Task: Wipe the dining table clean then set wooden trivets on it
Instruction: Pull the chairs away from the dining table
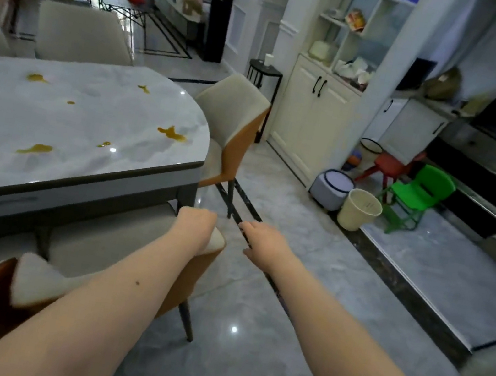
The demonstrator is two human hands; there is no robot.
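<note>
Nearest us, our two forearms reach forward over the floor, past a dining chair (114, 263) tucked beside the bench (77, 131). The bench lies to our left, its marble top still spotted with yellow-brown spills (171, 134); no cloth or wooden trivets show. We judge wiping not yet begun: next we must fetch a cloth. Our left hand (195, 225) hangs with fingers curled under, our right hand (264, 240) with fingers loosely extended; neither holds anything.
</note>
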